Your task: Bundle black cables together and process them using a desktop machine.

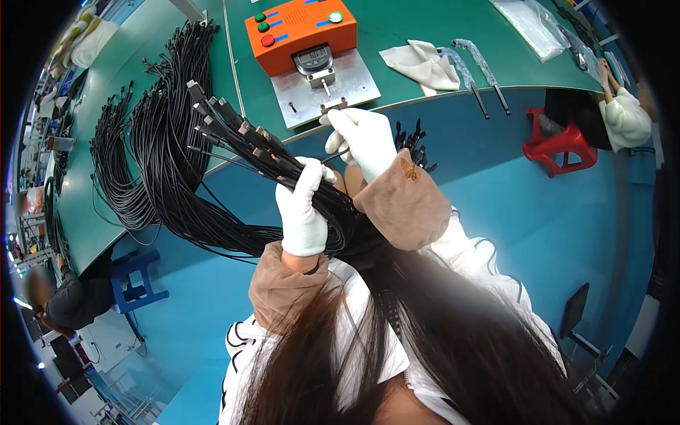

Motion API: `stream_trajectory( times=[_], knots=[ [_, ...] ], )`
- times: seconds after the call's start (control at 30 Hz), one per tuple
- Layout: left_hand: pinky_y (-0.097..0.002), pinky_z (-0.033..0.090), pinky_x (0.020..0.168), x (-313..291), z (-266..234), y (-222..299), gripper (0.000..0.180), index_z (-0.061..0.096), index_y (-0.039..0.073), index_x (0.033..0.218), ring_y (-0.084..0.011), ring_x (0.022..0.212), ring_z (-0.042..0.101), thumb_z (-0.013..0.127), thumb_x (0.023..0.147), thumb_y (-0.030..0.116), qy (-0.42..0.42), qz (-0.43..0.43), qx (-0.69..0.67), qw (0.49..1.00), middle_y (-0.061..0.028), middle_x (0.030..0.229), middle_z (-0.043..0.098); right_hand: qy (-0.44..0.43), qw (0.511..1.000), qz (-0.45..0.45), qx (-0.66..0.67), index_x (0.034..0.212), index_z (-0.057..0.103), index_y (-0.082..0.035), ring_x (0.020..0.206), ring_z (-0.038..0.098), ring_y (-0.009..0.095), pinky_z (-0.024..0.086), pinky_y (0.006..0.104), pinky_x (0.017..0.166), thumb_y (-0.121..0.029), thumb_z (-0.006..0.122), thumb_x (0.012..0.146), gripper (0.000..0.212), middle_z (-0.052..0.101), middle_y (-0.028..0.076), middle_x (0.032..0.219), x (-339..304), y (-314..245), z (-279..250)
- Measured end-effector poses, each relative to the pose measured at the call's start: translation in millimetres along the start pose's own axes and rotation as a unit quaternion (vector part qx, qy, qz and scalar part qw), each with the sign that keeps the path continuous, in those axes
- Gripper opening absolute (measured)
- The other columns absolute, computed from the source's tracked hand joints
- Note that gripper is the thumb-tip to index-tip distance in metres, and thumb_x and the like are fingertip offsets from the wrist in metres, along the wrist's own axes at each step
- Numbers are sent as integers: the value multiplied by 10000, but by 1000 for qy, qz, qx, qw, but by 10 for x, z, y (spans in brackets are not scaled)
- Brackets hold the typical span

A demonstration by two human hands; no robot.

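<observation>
My left hand [303, 210], in a white glove, is closed round a thick bundle of black cables [244, 138]. Their metal-tipped connectors fan out up and to the left. My right hand [367, 140], also gloved, pinches one black cable [341, 154] at the table's front edge; its end is hidden by the fingers. The fingertips are right by a small metal block [333, 108] on a metal plate [285, 88]. Behind it stands an orange box [301, 35] with green and red buttons, one lit button and a small digital gauge [314, 59].
More black cables [166, 134] lie heaped on the green table [397, 21] at left, trailing toward my lap. A white cloth [423, 65] and two plastic-wrapped tools [476, 64] lie right. Other connectors [413, 142] show beyond my right wrist. Co-workers sit at both sides, near a red stool [559, 150] and a blue stool [138, 280].
</observation>
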State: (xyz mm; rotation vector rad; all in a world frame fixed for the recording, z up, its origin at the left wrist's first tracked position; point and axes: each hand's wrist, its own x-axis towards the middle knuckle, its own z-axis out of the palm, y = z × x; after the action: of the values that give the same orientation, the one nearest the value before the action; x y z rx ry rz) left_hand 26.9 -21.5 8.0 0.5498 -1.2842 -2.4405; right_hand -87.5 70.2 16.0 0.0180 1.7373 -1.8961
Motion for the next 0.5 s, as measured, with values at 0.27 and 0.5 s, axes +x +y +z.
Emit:
stream_trajectory(
  times=[0.27, 0.5],
  knots=[
    [-285, 473, 756, -1, -18, -27, 137, 522, 33, 952, -160, 799, 570, 597, 917, 143, -17, 8, -3, 1000, -51, 823, 566, -4, 1000, 1, 29, 890, 657, -4, 475, 483, 71, 401, 219, 437, -241, 580, 913, 251, 651, 72, 662, -7, 5, -16],
    [-282, 484, 765, -25, -11, -29, 123, 536, 42, 965, -160, 822, 585, 606, 913, 129, -20, 3, 3, 1000, -48, 843, 581, -2, 1000, -1, 20, 1005, 687, -27, 497, 459, 43, 341, 190, 432, -267, 573, 925, 278, 646, 37, 657, -25, 13, -30]
  ],
)
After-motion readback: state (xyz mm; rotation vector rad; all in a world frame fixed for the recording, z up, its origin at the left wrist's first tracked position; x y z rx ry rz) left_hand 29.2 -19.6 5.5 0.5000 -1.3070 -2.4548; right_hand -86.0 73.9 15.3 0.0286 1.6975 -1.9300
